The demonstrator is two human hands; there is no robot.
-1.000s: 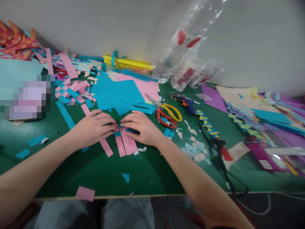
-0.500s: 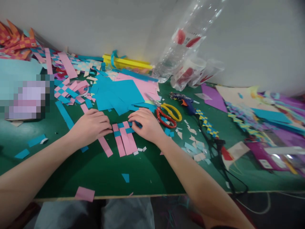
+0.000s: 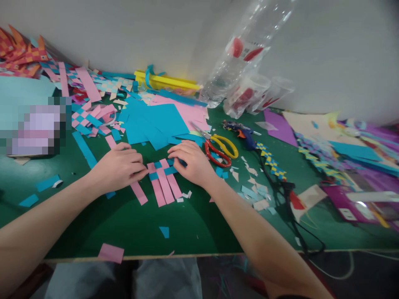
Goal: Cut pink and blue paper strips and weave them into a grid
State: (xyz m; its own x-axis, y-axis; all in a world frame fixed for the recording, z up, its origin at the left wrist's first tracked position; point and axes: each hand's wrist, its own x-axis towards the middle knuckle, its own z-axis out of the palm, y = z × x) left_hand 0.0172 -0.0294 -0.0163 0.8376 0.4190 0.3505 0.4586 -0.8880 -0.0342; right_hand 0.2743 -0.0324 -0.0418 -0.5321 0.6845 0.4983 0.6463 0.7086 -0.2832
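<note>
Between my two hands lies a small weave of pink and blue paper strips [image 3: 164, 182], its pink ends hanging toward me and blue squares showing near the top. My left hand [image 3: 122, 168] has its fingers drawn together, the tips at the weave's left edge. On the other side my right hand [image 3: 193, 162] is curled, thumb and fingers closing on the blue strip end at the weave's right edge. A loose pink strip [image 3: 139, 193] runs out from under my left hand. Red-and-yellow-handled scissors [image 3: 220, 150] lie just beyond my right hand.
Blue paper sheets [image 3: 158, 124] are spread behind the hands. A glue gun [image 3: 246, 137] with a black cord lies to the right, near paper scraps [image 3: 255, 193]. A clear plastic sleeve of cups [image 3: 243, 70] leans on the wall. Woven pieces [image 3: 85, 118] are piled left.
The weave has shifted slightly toward me, and its pink strips lie more evenly side by side. My left fingertips have moved a little; my right hand is nearly still.
</note>
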